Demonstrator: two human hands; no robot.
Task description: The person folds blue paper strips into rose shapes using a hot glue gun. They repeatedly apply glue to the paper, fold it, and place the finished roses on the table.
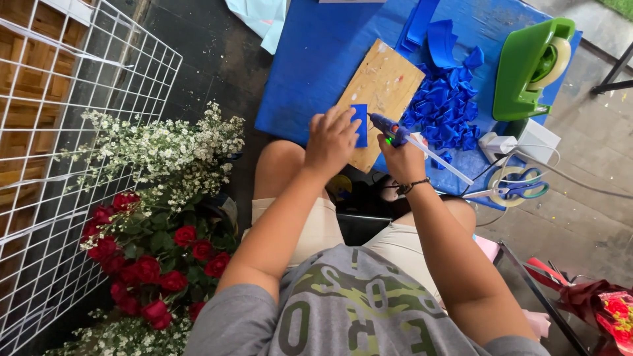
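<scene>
Grey shirt (pixel 349 303) nearest. Left hand (pixel 331 140) pinches blue strip (pixel 360 124) over wooden board (pixel 382 92); right hand (pixel 402 158) grips glue gun (pixel 390 128). Advice: nozzle low on strip, thin bead, fingers clear.

the left hand (pixel 331 140) hides part of the blue strip (pixel 360 125); the wrapped bouquet (pixel 610 310) is cut off at the right edge.

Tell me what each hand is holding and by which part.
The left hand pins a small blue paper strip by its left edge on the wooden board. The right hand grips a blue glue gun by its handle.
</scene>
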